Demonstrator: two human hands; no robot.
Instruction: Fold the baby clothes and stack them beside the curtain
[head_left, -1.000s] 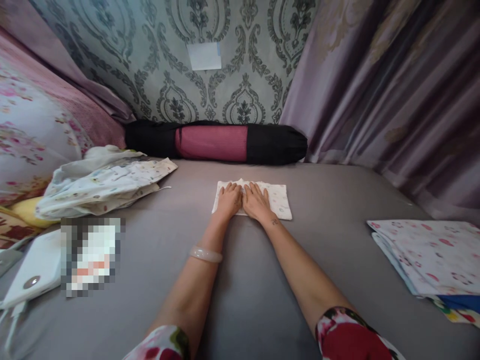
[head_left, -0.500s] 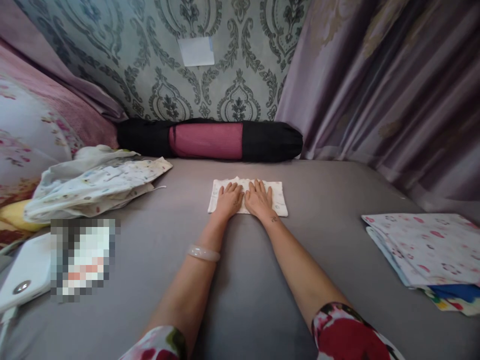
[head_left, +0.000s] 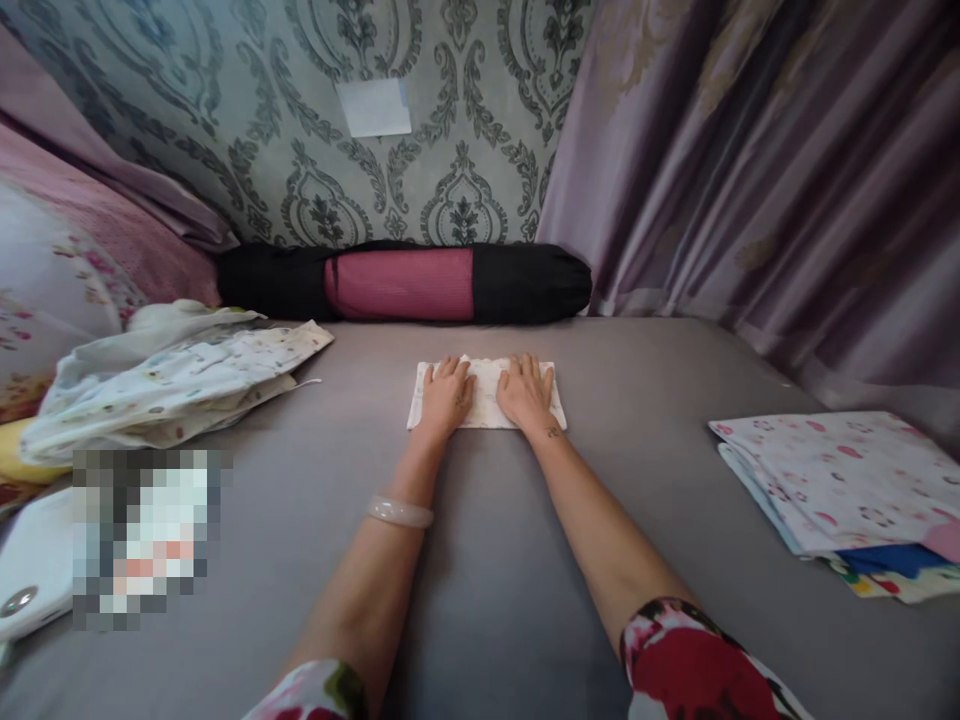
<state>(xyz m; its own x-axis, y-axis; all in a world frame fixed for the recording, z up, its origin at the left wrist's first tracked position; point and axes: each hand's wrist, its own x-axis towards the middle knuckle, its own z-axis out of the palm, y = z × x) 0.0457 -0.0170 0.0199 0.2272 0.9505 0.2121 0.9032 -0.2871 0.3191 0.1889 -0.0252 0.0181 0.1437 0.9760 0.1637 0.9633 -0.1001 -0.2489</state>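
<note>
A small folded white cloth (head_left: pixel 486 395) with a faint print lies flat on the grey sheet (head_left: pixel 495 560) in front of me. My left hand (head_left: pixel 448 395) rests palm down on the cloth's left part, fingers stretched out. On the right part lies my right hand (head_left: pixel 525 393), also flat with its fingers spread. A strip of the cloth shows between the two hands. Each hand presses on the fabric from above and grips nothing.
At the back lies a black and pink roll (head_left: pixel 401 284) against the patterned wall. Printed fabric (head_left: pixel 187 370) is heaped at left, near a white device (head_left: pixel 37 560) and a blurred-out item. Folded printed cloths (head_left: pixel 840 480) are stacked at right, below the purple curtain (head_left: pixel 675 180).
My hands have slid apart on the cloth, the left toward its left side and the right toward its right. The whole view has shifted slightly.
</note>
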